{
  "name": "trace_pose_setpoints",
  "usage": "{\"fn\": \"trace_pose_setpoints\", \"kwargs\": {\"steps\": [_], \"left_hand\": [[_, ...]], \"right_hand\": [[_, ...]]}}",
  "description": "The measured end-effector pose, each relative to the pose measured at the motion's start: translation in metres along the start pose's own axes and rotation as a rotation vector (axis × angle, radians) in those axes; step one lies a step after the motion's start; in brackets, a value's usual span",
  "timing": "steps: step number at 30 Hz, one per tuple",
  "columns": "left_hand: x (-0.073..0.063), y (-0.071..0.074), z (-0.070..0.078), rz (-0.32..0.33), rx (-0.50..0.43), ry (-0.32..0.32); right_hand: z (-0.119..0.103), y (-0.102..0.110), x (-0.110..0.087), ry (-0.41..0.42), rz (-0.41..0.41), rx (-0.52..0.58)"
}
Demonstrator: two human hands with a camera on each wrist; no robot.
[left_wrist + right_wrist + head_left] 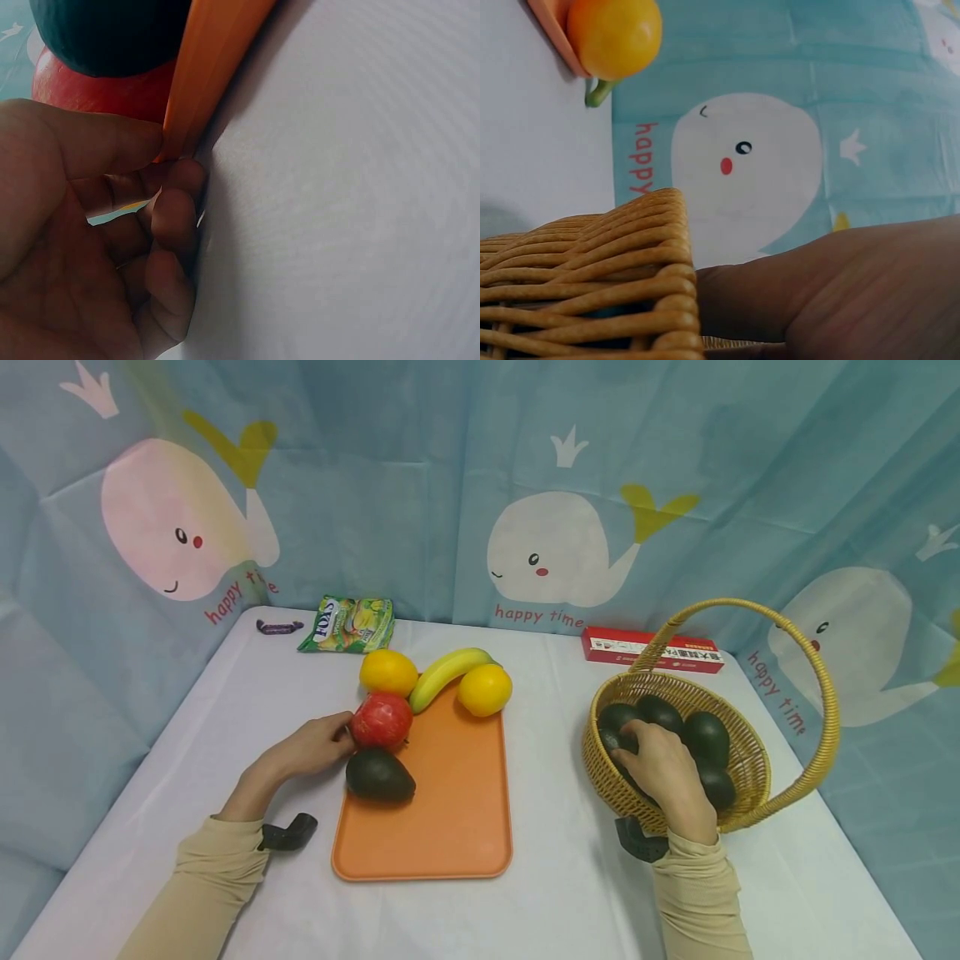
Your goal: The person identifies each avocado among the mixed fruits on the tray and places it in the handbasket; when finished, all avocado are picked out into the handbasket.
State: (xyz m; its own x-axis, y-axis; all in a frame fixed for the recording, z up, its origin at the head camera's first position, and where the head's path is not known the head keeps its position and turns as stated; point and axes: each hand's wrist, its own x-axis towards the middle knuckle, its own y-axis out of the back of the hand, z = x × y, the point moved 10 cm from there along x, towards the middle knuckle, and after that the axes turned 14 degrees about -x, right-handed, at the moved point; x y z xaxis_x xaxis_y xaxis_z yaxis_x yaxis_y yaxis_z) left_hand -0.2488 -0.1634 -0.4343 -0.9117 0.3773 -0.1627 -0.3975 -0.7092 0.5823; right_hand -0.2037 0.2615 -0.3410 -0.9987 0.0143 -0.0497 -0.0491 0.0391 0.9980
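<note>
At the left edge of the orange tray (442, 835), my left hand (309, 748) pinches the rim (196, 82), thumb above and bent fingers below. Beside it on the tray lie a red pomegranate (382, 720) and a dark avocado (380, 775). My right hand (663, 764) reaches into the wicker basket (609, 781), its fingers curled over an avocado (613, 741) at the left side. Several other avocados (707, 739) lie in the basket. In the right wrist view, the basket wall (615, 277) hides the fingertips.
Two yellow-orange fruits (485, 690) and a banana (450, 674) sit at the tray's far end. Behind stand a green FOX'S packet (348, 625), a purple wrapped candy (279, 627) and a red box (652, 649). The basket's tall handle (825, 710) arches on the right.
</note>
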Motion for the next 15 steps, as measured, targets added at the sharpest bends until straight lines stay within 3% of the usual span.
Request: {"fn": "trace_pose_setpoints", "kwargs": {"steps": [10,15], "left_hand": [[0.0,0.001,-0.001,0.005,0.0,0.01],[-0.001,0.001,-0.001,0.0,0.001,0.014]], "right_hand": [[0.001,0.002,-0.001,-0.02,-0.009,-0.002],[-0.004,0.015,-0.004,-0.004,0.105,0.026]]}}
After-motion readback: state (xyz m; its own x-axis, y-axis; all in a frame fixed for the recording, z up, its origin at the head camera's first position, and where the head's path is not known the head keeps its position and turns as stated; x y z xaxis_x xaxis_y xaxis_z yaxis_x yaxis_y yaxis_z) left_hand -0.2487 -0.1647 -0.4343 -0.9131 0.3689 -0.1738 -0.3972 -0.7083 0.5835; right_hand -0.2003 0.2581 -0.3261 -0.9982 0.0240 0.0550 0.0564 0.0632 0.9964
